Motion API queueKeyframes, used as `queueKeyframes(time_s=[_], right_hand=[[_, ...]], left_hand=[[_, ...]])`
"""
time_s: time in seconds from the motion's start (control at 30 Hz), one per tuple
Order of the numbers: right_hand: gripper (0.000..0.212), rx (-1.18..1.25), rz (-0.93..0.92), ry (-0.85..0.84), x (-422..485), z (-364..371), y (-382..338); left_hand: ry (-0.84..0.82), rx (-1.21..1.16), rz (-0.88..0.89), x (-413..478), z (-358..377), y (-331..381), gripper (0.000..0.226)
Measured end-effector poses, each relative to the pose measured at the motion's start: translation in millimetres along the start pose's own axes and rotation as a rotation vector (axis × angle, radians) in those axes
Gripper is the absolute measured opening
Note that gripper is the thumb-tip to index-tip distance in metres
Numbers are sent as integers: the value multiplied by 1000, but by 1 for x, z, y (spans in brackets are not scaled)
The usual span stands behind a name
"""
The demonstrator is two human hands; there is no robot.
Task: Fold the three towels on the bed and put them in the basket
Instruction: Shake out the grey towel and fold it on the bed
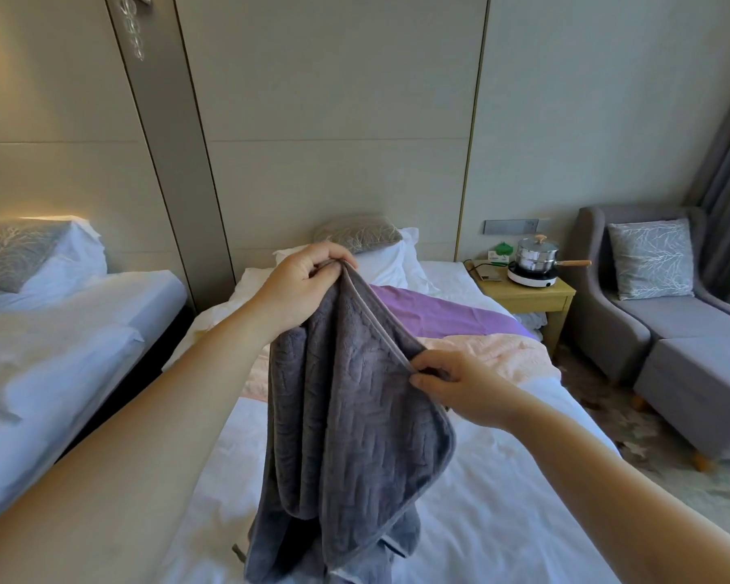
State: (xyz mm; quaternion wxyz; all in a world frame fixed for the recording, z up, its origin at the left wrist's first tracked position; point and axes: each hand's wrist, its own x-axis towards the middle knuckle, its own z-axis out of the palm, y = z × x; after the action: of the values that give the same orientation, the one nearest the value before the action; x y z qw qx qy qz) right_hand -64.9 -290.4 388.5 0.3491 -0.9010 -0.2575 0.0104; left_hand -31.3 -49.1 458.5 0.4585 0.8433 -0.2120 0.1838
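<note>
Grey towel hangs in the air over the bed, doubled lengthwise, lower end bunched near the sheet. Left hand pinches the top edge, fingers curled tight on the hem. Right hand pinches a bound edge lower down, thumb & fingers closed on it. Purple towel and pink towel lie spread further up the bed. Basket not in view. Rec.: slide right hand along hem to the corner, match corners w/ left, pull taut, lay flat before next fold; otherwise a skewed fold is likely.
</note>
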Motion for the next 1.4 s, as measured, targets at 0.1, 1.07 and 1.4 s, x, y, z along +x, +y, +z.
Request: queueKeyframes(time_s=[0.1,1.07,1.4], right_hand=[[20,177,84,239,-2,-8,-2],[15,-275,249,163,28,-13,64],[15,-416,399,-332,49,100,142]], left_hand=[[56,22,-79,-1,-4,-14,26],[-206,272,-413,-50,8,-129,41],[-328,708,-937,-115,31,-207,12]])
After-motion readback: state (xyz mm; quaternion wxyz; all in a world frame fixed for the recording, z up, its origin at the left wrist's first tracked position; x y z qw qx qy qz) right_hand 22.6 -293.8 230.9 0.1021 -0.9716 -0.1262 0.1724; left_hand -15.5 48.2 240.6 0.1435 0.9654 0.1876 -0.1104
